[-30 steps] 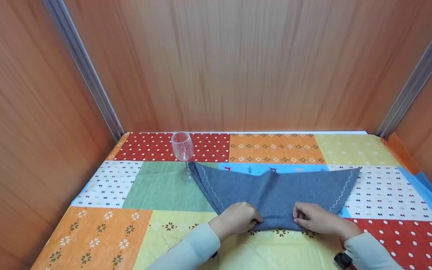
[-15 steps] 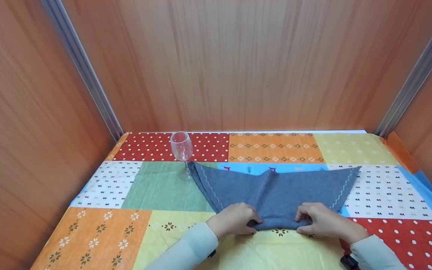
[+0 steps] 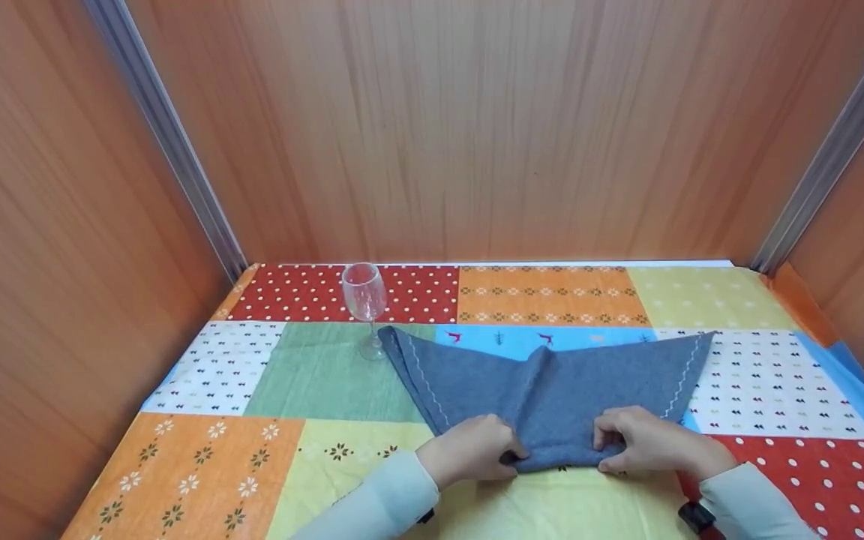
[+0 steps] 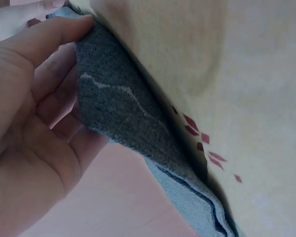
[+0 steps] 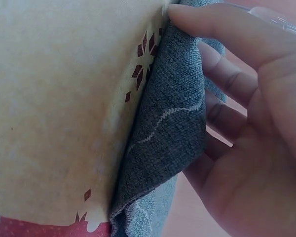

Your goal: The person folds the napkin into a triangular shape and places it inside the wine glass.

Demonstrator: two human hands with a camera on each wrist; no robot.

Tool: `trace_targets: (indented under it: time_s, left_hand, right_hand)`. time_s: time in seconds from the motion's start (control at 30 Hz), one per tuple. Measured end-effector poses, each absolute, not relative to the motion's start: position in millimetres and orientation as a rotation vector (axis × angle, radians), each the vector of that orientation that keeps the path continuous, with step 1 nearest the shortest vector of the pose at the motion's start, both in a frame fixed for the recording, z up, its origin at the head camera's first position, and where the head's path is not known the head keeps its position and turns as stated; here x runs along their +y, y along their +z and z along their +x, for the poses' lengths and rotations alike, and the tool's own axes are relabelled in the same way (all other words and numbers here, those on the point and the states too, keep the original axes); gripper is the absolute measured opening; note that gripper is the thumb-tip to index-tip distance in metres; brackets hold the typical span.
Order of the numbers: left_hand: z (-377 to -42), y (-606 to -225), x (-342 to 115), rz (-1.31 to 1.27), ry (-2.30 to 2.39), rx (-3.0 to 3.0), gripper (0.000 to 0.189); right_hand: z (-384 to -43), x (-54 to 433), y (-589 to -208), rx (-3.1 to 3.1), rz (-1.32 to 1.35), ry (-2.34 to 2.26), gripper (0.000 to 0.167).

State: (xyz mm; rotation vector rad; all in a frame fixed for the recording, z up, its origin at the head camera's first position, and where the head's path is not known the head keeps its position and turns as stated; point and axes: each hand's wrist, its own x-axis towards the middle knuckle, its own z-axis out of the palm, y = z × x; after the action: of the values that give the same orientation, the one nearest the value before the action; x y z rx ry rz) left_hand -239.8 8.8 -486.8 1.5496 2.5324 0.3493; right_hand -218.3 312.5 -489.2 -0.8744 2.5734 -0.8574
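Note:
A grey-blue cloth napkin point(image 3: 582, 390) with white zigzag stitching near its side edges lies across the table, its near edge rolled into a thick fold. My left hand point(image 3: 473, 450) grips the left part of that fold. In the left wrist view the thumb point(image 4: 64, 34) lies on the near face of the cloth and the fingers are behind it. Farther right, my right hand point(image 3: 657, 442) holds the same fold, thumb point(image 5: 207, 19) in front and fingers curled over the far side. A short stretch of rolled edge shows between the hands.
An upright stemmed wine glass point(image 3: 364, 296) stands at the napkin's far left corner. A patchwork-print tablecloth point(image 3: 192, 465) covers the table. Wood-grain panels point(image 3: 477, 135) enclose the back and both sides.
The right hand's thumb has spread from its fingers and come to the front of the fold. Both hands and the rolled edge have shifted slightly towards me, and the far edge dips more.

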Motion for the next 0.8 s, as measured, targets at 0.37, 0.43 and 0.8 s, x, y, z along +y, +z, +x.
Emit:
trace_targets:
  time_s: [0.37, 0.43, 0.8]
  left_hand:
    - [-231.5, -485.7, 6.9, 1.568, 0.376, 2.496, 0.025]
    - [-232.0, -484.6, 5.8, 1.561, 0.373, 2.495, 0.025]
    - [-236.3, -485.9, 0.4, 1.488, 0.434, 2.448, 0.021]
  right_hand:
    - [-215.4, 316.0, -488.5, 2.515, -0.960, -0.889, 0.015]
    - [-215.0, 315.9, -488.6, 2.500, -0.951, -0.901, 0.014]
    - [-212.0, 316.0, -485.3, 2.415, -0.870, -0.907, 0.010]
